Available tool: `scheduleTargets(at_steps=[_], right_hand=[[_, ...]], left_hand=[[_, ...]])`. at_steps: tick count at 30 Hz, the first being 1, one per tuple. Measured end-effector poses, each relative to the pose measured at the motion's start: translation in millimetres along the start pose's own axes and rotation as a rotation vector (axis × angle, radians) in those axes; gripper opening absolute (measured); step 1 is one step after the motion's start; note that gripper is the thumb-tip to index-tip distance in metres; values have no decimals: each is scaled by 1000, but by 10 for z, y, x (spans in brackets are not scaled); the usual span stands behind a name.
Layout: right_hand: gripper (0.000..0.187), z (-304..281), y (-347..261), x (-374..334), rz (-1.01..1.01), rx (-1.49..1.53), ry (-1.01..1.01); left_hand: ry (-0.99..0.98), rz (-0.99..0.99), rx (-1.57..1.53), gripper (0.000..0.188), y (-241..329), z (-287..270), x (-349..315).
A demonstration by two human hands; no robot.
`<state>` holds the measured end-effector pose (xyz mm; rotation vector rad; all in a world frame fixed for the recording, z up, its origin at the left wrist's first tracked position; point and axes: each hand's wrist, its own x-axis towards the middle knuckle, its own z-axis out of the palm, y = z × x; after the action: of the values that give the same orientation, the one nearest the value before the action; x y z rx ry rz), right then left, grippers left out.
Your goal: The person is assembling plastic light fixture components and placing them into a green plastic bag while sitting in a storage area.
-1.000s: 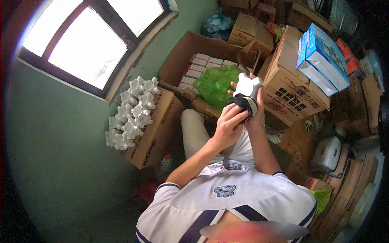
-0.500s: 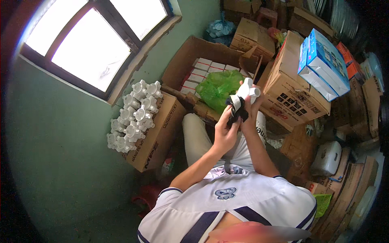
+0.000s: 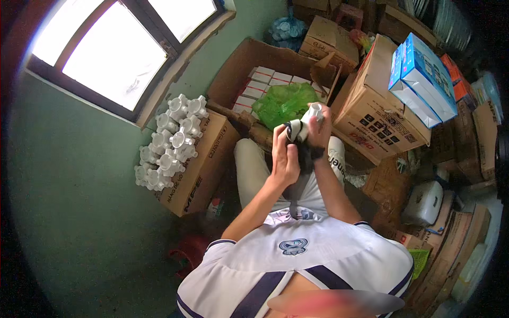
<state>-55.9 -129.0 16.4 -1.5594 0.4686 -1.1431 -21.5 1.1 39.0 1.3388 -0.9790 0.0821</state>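
Observation:
Over my lap I hold a white plastic pipe fitting (image 3: 315, 111) with a round stub pointing up. My right hand (image 3: 320, 130) is closed round its upper right side. My left hand (image 3: 285, 161) grips a black cloth (image 3: 305, 160) against the fitting's lower left end, and part of the cloth hangs down between my hands. The fingers partly cover the fitting. At the left, several similar white round fittings (image 3: 181, 139) with stubs are stacked on a cardboard box (image 3: 204, 164).
Ahead, an open carton (image 3: 233, 69) contains small white boxes (image 3: 259, 77) and a green plastic bag (image 3: 286, 103). A large carton (image 3: 371, 114) at the right bears blue-and-white boxes (image 3: 424, 85). A window (image 3: 114, 58) is set in the green wall (image 3: 79, 175).
The fitting has tipped and come slightly lower and left in my hands. My left hand has shifted down and left, and more of the black cloth now hangs below.

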Motion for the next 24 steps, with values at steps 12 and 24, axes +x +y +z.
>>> scheduleTargets(at_steps=[12,24], right_hand=[[32,-71,-660,-124,24,-28,-24],[20,-37,-730,9,296,43,-112]], left_hand=[[-4,115,155,30,135,-305,392],[-335,315,320,41,160,-623,451]])
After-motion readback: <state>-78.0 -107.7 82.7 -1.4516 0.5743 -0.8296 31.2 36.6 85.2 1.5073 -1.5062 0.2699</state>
